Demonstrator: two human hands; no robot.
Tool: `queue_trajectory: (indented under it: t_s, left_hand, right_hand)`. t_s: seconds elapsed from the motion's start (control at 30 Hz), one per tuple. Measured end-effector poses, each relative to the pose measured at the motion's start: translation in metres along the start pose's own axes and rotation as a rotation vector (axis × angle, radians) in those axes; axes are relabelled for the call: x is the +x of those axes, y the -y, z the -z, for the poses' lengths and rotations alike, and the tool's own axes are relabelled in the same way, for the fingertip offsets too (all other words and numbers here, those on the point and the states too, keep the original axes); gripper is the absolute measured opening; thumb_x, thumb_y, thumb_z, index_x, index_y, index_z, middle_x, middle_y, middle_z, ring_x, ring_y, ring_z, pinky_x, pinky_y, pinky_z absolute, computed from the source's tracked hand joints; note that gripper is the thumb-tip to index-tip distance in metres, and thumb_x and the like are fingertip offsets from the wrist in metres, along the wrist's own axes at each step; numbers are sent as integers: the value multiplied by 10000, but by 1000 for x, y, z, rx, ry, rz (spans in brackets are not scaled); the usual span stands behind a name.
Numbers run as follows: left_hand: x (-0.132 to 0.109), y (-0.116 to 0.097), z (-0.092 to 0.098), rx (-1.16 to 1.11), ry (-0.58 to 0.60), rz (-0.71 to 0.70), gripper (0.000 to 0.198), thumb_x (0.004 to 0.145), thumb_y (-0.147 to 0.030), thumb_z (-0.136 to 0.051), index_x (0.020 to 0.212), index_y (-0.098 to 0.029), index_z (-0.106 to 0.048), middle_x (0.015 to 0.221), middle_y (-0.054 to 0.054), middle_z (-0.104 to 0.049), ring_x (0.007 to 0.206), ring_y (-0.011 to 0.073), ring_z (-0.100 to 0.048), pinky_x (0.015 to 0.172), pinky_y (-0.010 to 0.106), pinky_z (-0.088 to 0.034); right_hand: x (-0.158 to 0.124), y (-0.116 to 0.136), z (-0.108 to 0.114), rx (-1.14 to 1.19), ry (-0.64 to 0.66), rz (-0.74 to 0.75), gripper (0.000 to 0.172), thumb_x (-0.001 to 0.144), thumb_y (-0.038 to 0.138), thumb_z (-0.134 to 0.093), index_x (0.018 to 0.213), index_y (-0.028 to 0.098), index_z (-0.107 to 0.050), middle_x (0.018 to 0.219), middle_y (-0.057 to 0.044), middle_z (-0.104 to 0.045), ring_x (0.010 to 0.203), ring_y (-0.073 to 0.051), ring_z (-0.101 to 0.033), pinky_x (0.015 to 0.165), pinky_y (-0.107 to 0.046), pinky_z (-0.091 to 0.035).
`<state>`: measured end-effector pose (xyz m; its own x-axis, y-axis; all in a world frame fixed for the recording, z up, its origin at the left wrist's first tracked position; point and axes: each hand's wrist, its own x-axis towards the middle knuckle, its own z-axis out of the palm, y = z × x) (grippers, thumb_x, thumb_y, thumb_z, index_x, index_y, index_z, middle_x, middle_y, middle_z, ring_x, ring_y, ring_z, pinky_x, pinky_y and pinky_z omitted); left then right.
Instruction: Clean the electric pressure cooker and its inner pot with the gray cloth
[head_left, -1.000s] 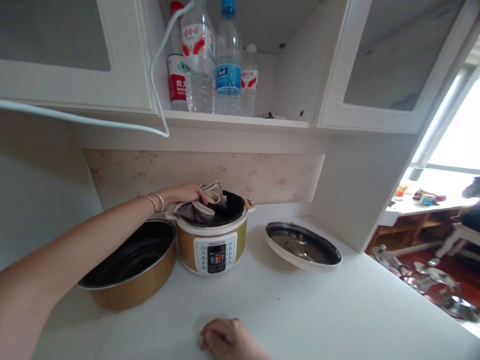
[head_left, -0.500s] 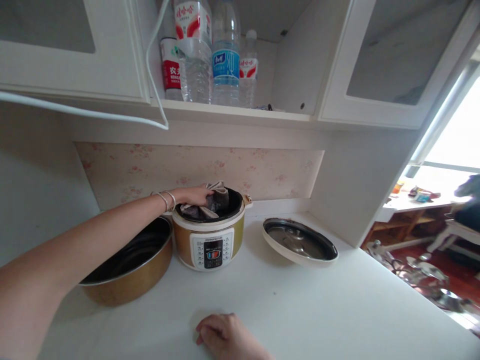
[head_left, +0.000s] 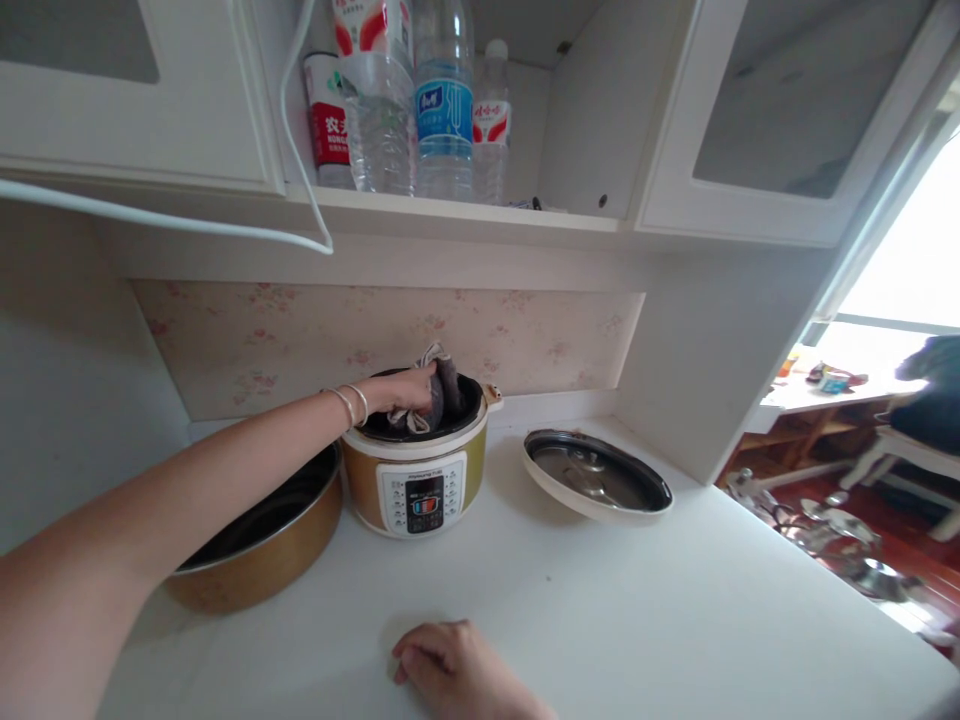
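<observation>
My left hand reaches into the top of a gold and white electric cooker, its fingers closed on a dark grey cloth with a pale edge. Part of the cloth sticks up above the dark opening; the rest is hidden inside. My right hand rests on the white counter at the bottom, fingers curled inward, with nothing visible in them. To the right of the cooker lies its lid, dark underside up. A gold pot with a black interior stands on the left, partly behind my forearm.
Above, a cabinet shelf holds several plastic bottles. A white cable hangs in front of the left cabinet door. Metal pots and lids sit on the floor at the right, near a white stool.
My left hand has shifted slightly right inside the cooker, and the cloth is bunched higher. The whole view has tilted a little. My right hand stays in place.
</observation>
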<state>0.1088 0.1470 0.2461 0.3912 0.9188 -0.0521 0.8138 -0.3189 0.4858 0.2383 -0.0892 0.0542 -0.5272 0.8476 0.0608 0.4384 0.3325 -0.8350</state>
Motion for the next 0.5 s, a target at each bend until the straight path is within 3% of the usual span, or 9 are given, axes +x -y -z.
queue_trajectory:
  t_s: [0.07,0.17,0.27,0.37,0.5]
  left_hand:
    - [-2,-9,-8,-44,65,-54,1085,539,-108,-584,1487,-141,-57,827,60,-664,572,147,-594,487,191,-406]
    - [-4,-15,-13,-91,128,-92,1068,544,-93,-582,1484,-142,-77,848,80,-675,532,136,-581,457,189,-386]
    - [-4,-12,-7,-109,164,-112,962,515,-62,-590,1426,-181,-305,933,106,-687,587,162,-614,475,202,-413]
    - [-5,-3,2,-81,310,-129,722,496,-51,-583,1198,-217,-586,856,59,-705,605,186,-622,490,222,-436]
    - [-6,13,10,5,458,-79,454,508,-60,-549,905,-201,-716,648,19,-676,516,190,-575,454,252,-413]
  right_hand:
    - [0,3,2,3,-1,-8,316,878,186,-399,929,221,-709,910,16,-717,826,-120,-648,737,-163,-446]
    - [-1,6,3,-3,8,-24,317,880,195,-405,994,230,-699,939,10,-719,850,-128,-655,752,-170,-454]
    - [-1,4,2,-4,15,-32,323,882,212,-420,1079,230,-675,957,-3,-722,875,-140,-661,774,-182,-461]
    - [-1,-1,0,2,7,-26,318,876,225,-439,1092,233,-672,960,-11,-721,882,-148,-663,791,-193,-463]
    - [0,-5,-2,12,-10,-22,306,876,220,-438,1060,247,-681,956,-5,-713,878,-143,-656,789,-192,-460]
